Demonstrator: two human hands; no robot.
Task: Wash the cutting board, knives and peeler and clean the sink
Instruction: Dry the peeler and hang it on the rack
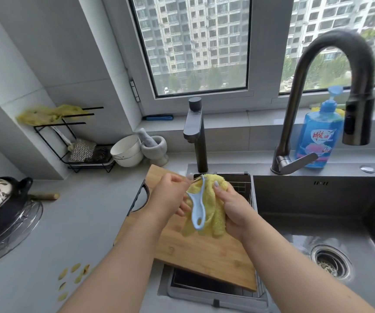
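Head view is bounded below by two forearms cut off at the frame edge; small yellow peel scraps (73, 279) lie on the grey counter (87, 222) at lower left. A wooden cutting board (204, 251) is laid tilted across a wire rack over the left basin, its upper part hidden behind the hands. The left hand (168, 197) is curled around the head of a pale blue peeler (197, 211), whose blade is largely hidden by the fingers; the handle hangs downward. The right hand (231, 206) is closed around a yellow cloth (213, 213), which is pressed against the peeler. To the right, the sink (331, 213) is seen with open room, its drain strainer (330, 260) near the right edge. Farther back stand a small dark tap (196, 134), a curved faucet (331, 91) and a blue soap bottle (320, 136), partly hidden behind the faucet. No knives can be made out.
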